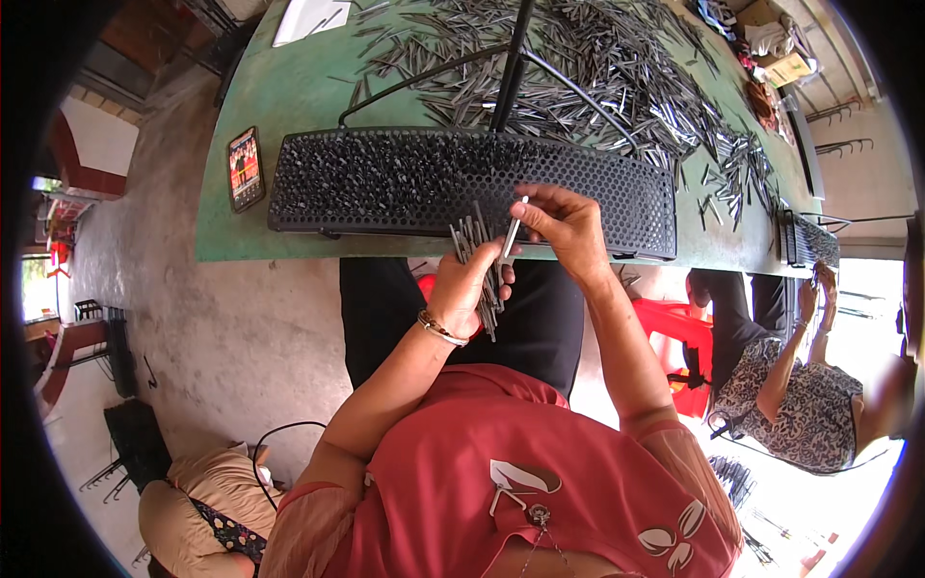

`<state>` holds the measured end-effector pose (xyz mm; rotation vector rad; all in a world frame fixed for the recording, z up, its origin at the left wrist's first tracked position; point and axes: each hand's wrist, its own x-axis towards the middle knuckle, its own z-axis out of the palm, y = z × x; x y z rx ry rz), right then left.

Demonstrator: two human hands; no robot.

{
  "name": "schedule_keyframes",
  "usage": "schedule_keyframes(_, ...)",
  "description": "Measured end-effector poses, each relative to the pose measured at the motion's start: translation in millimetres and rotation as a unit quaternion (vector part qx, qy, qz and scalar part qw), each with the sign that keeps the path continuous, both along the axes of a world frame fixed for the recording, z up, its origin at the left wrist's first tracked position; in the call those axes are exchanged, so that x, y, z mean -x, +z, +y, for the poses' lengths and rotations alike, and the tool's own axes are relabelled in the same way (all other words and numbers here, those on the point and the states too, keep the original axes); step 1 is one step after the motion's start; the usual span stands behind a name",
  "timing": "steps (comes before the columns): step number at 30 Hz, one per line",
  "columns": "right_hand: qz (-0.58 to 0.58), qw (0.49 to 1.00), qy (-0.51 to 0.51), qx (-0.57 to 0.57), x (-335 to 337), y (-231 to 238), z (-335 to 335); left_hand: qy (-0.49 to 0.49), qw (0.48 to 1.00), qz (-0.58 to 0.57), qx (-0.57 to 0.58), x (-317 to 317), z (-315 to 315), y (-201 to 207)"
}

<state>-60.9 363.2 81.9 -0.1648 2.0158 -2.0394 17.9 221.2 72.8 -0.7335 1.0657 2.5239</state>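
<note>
My left hand is closed around a bundle of thin dark metal rods, which stick out above and below the fingers. Between the thumb and fingers of my right hand a single light-coloured rod is pinched, its lower end close to the left fingers. Both hands are at the front edge of a long black perforated rack. Rods stand in many of the rack's holes on its left and middle, while bare holes show on its right part.
A large heap of loose rods covers the green table behind the rack. A black wire frame rises over the rack. A phone lies at the left. On the right, a co-worker handles another rack beside a red stool.
</note>
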Motion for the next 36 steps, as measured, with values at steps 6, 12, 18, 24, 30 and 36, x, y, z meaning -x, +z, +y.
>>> schedule_keyframes(6, -0.017, 0.99, 0.117, -0.072, 3, 2, 4, -0.035, 0.997, -0.025, -0.065, 0, -5, 1)
schedule_keyframes(12, 0.045, 0.992, 0.052, -0.101, 13, 14, 9, -0.045, 0.998, -0.009, -0.038, -1, -5, -12)
schedule_keyframes(18, 0.315, 0.931, -0.074, -0.168, 33, 10, -13, -0.084, 0.996, -0.009, -0.026, -4, -4, -15)
schedule_keyframes(24, 0.465, 0.852, -0.058, -0.233, 53, -21, -21, -0.086, 0.996, -0.022, -0.029, -5, -6, -25)
schedule_keyframes(30, 0.481, 0.816, 0.029, -0.318, 51, -24, -15, -0.099, 0.995, 0.001, -0.022, -9, -13, -21)
schedule_keyframes(36, 0.476, 0.824, 0.115, -0.285, 27, -2, 4, -0.108, 0.994, 0.021, -0.017, -15, -31, -6)
